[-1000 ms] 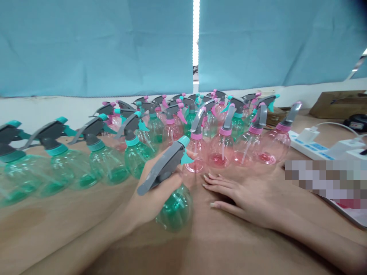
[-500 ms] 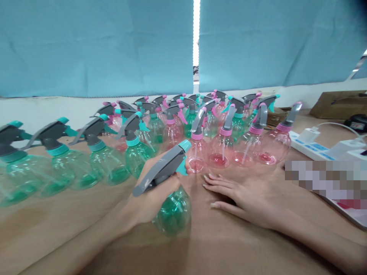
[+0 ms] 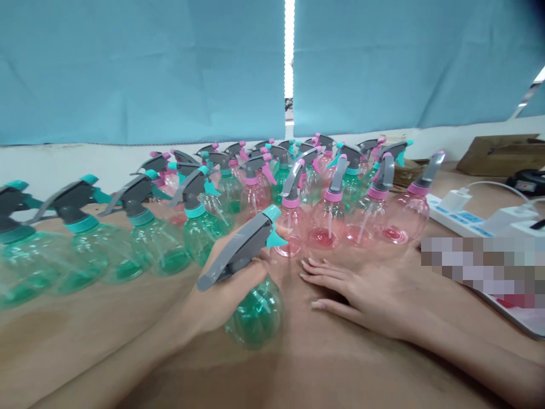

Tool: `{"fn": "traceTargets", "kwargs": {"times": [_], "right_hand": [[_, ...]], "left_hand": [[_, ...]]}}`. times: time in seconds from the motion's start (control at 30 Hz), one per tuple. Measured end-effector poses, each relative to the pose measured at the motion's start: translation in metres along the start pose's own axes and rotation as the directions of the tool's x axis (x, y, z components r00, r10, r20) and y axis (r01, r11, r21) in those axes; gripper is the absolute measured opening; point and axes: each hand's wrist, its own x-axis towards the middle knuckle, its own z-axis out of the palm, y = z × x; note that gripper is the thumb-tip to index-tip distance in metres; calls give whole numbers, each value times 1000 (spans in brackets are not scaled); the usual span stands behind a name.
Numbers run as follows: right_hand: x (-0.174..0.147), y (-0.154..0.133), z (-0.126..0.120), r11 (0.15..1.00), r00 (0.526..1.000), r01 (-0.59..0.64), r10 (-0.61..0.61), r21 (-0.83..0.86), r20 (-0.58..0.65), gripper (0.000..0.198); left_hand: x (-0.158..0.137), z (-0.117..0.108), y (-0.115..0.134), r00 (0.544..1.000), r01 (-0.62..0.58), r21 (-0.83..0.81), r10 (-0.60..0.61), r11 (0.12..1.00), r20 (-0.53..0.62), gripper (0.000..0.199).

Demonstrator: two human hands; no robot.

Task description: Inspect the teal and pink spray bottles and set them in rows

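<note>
My left hand (image 3: 232,284) is wrapped round the neck of a green spray bottle (image 3: 258,315) with a grey head and teal nozzle. A fingertip shows beside its teal trigger (image 3: 276,236), and the neck is hidden by my fingers. To the right, my right hand (image 3: 353,292) lies flat on the brown table (image 3: 323,363) with its fingers stretched out, holding nothing. Just beyond it stand pink spray bottles, the nearest being one with a pink collar (image 3: 327,224). A green spray bottle (image 3: 204,227) is close behind my left hand.
A row of green spray bottles (image 3: 159,247) runs along the left. Several pink and green ones crowd the back. At right are a white power strip (image 3: 457,218) with chargers, a phone-like slab with a blurred face (image 3: 481,272), and a cardboard box (image 3: 496,156). Blue curtain (image 3: 149,68) hangs behind.
The trigger on the held spray bottle has swung forward, away from its neck, and my left fingertip has moved outward with it. My right hand stays flat on the table.
</note>
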Motion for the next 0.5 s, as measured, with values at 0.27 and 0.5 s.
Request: {"fn": "traceTargets", "kwargs": {"times": [0.27, 0.5], "right_hand": [[-1, 4, 2, 1000, 1000, 17, -17, -4, -4, 58], [0, 3, 1, 1000, 1000, 9, -9, 1, 4, 59]], "left_hand": [[-2, 2, -9, 998, 49, -86, -52, 995, -32, 13], [-2, 4, -14, 990, 124, -114, -131, 986, -53, 18]]}}
